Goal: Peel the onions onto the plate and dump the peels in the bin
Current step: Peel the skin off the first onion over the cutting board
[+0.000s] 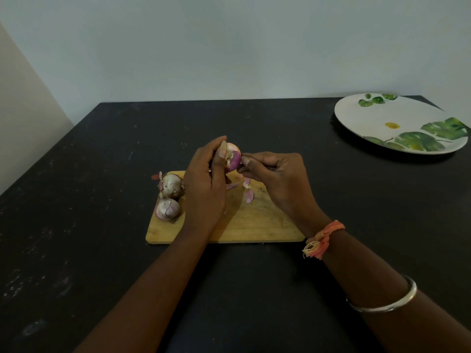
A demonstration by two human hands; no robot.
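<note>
Partly peeled onion (233, 157), held in the air above the far edge of the board (254, 225), near the middle of the counter (102, 174). Purple flesh shows on its right side; pale dry skin covers the top and left.

The left hand (204, 179) wraps the onion from the left, its grip closed round the bulb with the thumb laid along the top. The right hand (275, 177) meets the onion from the right, its grip pinched together on the skin at the purple side. Whether that piece is already torn free cannot be told.

Below the hands, a few peel scraps (248, 194) lie on the board, not on the plate. A second onion (173, 186) and a third onion (167, 209) sit touching each other at the board's left end, their skins cracked but on.

The plate (369, 123) stands at the far right corner of the counter, well apart from the board, and holds neither onion nor peel. No bin is in view.

Judged progress: early. The first onion is roughly half stripped and two more are untouched. The scraps are not yet gathered on the plate, and the dumping is not begun.
</note>
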